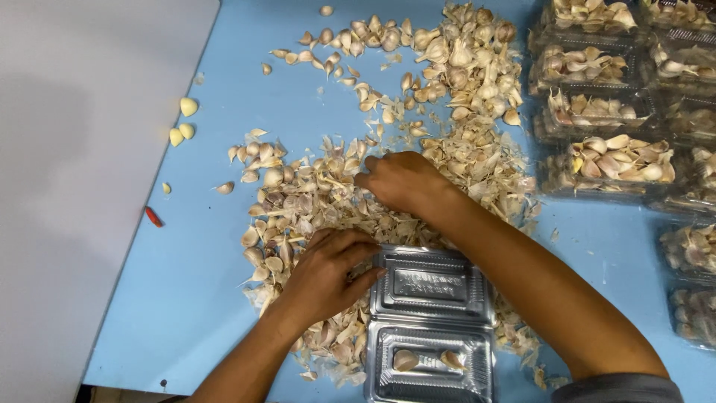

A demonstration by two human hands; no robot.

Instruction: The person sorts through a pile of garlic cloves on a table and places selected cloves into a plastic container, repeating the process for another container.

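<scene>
Overhead, a light blue counter (224, 298) fills most of the view, with a plain white surface (74, 186) along its left edge. Across the middle of the counter spreads a wide heap of garlic cloves (455, 67) mixed with papery skins, thickest at the top right and running down toward the person. At the right edge stand stacked clear plastic boxes (604, 160) already filled with cloves. Near the bottom centre lies an open clear clamshell tray (432, 321), its lid half uppermost and its lower half holding two cloves (406, 360). The left hand (328, 272) rests on the heap just left of the tray, fingers curled over cloves and thumb touching the tray's edge; whether it grips any cannot be told. The right hand (399, 179) reaches further up into the pile, fingers bent down among cloves, its grasp hidden. Three peeled yellowish cloves (183, 123) sit apart at the counter's left edge, and a small red scrap (153, 216) lies below them.
</scene>
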